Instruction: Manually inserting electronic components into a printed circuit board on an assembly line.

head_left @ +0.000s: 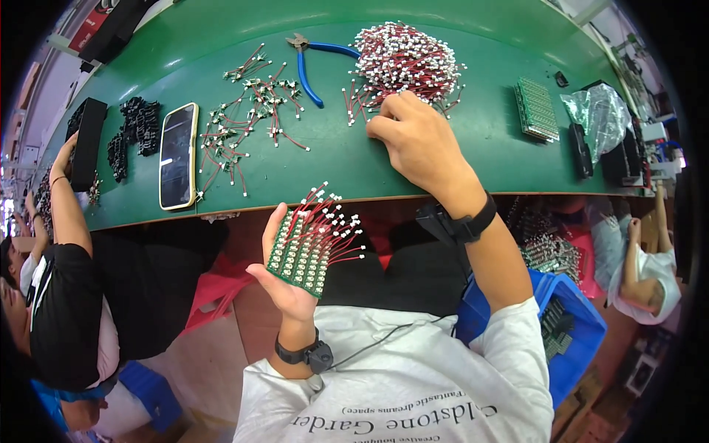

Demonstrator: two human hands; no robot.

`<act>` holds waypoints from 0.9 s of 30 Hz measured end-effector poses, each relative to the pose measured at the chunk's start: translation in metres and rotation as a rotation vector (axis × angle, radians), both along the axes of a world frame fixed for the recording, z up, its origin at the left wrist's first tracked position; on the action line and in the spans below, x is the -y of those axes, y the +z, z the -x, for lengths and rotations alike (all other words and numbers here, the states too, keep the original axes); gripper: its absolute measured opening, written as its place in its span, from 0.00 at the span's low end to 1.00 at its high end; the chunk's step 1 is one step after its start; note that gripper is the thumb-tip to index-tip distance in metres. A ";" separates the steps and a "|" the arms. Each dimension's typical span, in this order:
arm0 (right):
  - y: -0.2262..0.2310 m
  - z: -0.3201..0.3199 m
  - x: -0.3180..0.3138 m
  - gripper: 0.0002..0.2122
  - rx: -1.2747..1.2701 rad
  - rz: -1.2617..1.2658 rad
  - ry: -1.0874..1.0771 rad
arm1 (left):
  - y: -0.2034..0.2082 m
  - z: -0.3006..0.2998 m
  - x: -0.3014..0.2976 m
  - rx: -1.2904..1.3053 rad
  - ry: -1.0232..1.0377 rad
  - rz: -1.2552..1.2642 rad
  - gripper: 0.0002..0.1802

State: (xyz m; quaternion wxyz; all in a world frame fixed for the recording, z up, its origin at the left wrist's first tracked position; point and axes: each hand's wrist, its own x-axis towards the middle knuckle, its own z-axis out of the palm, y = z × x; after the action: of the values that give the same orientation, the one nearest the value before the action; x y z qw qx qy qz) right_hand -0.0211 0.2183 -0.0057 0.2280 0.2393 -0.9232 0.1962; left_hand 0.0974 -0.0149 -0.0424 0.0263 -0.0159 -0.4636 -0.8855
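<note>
My left hand [284,284] grips a green circuit board panel [299,255] by its edges, in front of my lap and below the table's edge. Rows of small white parts cover the panel, and short red wires with white connectors stick out from its far and right sides. At the front of a large heap of red connector wires [406,63], my right hand [410,133] has its fingers curled closed. Whatever lies between those fingertips is hidden by the hand.
Blue-handled cutters [304,70] lie left of the heap. Small wired boards [258,103] are scattered beside a phone [179,156]. Stacked green panels [537,111] and a clear plastic bag [602,111] sit at right. A blue crate [580,325] stands by my right side; a co-worker's arm [68,199] rests at left.
</note>
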 end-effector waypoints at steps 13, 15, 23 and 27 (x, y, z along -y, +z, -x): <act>0.055 -0.058 0.027 0.11 -0.048 0.599 0.378 | 0.015 0.000 -0.016 0.017 0.010 0.074 0.53; 0.060 -0.089 0.049 0.13 0.058 0.751 0.441 | 0.020 -0.001 -0.024 0.030 0.033 0.155 0.55; 0.027 -0.110 0.066 0.08 0.284 0.801 0.259 | 0.033 -0.003 -0.039 -0.028 0.033 0.413 0.59; 0.021 -0.108 0.066 0.06 0.278 0.783 0.233 | 0.032 -0.004 -0.037 -0.057 -0.007 0.493 0.60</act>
State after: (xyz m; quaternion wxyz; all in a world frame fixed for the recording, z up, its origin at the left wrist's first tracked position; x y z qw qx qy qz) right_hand 0.0864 0.1522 0.0158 0.1514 0.2086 -0.7678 0.5866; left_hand 0.1014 0.0224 -0.0103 0.0314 -0.0484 -0.6645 -0.7450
